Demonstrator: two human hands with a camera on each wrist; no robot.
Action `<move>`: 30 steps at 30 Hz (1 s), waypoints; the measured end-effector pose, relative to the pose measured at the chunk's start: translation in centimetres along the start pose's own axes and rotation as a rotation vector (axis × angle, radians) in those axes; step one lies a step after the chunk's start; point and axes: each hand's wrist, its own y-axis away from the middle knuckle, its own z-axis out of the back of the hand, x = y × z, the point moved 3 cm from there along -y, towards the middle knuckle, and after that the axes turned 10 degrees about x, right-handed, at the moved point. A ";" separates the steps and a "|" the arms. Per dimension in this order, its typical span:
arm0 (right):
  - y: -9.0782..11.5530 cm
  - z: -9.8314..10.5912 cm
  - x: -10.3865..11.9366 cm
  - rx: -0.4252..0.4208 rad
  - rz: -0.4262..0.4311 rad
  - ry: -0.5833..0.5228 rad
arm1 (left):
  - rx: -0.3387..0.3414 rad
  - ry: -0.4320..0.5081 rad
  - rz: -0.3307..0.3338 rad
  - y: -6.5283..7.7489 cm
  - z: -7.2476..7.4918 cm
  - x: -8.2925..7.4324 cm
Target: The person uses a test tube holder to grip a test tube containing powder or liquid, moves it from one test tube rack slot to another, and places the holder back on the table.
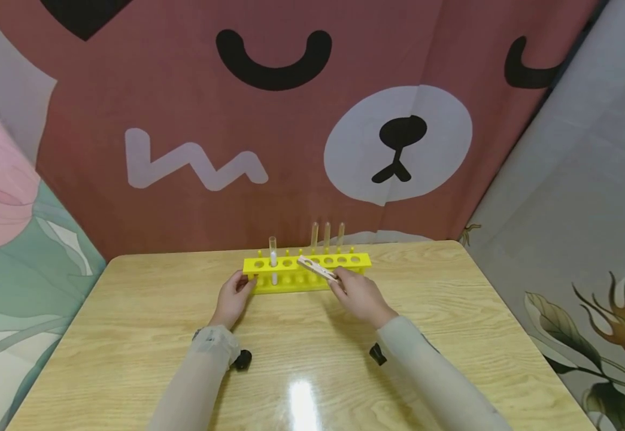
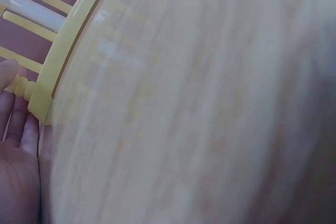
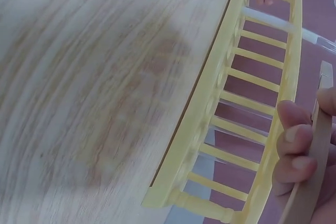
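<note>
My left hand (image 1: 233, 299) is gripping the yellow rack (image 1: 287, 270) at its left end; my right hand (image 1: 363, 297) is pinching a wooden clamp (image 1: 316, 268) above it! The rack's standing on the table (image 1: 302, 341), holding a white-filled tube (image 1: 273, 258) leftward, three clear tubes (image 1: 327, 235) rising rear right.

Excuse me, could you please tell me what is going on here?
A person's left grip holds the yellow rack by its left end post, while the right grip holds a wooden clamp near its top bar. A tube with something white inside stands in the second hole from the left. Three clear tubes stand toward the right at the back. No tube shows in the clamp's tip.
</note>
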 end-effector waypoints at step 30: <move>-2.4 0.6 1.9 -0.035 -0.002 0.062 | -0.008 -0.019 -0.034 0.1 0.0 0.2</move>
